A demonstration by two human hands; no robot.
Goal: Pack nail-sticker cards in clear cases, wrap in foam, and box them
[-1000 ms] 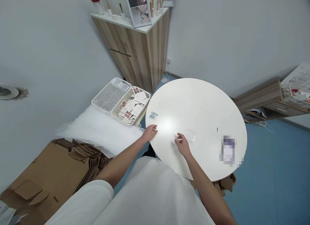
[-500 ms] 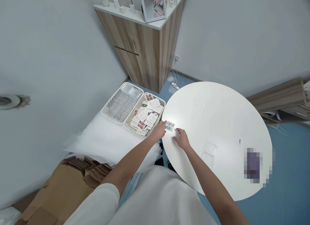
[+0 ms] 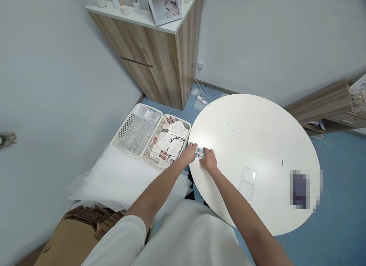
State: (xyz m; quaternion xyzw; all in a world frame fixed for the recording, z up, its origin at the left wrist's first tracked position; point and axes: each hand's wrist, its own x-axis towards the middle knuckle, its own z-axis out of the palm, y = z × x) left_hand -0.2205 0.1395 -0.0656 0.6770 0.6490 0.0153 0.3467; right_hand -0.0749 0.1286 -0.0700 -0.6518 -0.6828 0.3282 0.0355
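Between my two hands is a small card of press-on nails [image 3: 199, 153], with rows of teal and pinkish nails, at the left edge of the round white table [image 3: 246, 124]. My left hand [image 3: 188, 153] grips the card's left side, fingers closed. On its right side, my right hand [image 3: 209, 160] has its fingers closed on the edge. Further right on the table lies a clear plastic box [image 3: 248, 182], its lid folded open. Left of the table, a white basket [image 3: 187, 124] holds a heap of nail cards [image 3: 168, 144].
Another white basket [image 3: 116, 138] holds stacked clear plastic boxes. White foam sheets [image 3: 114, 178] lie in front of the baskets, above brown cardboard [image 3: 68, 235]. A wooden cabinet [image 3: 160, 67] stands in the corner. A blurred purple patch [image 3: 299, 187] covers something on the table's right.
My right hand has moved left and closed on the right side of the nail card. My left hand still holds the other side. The view has shifted slightly.
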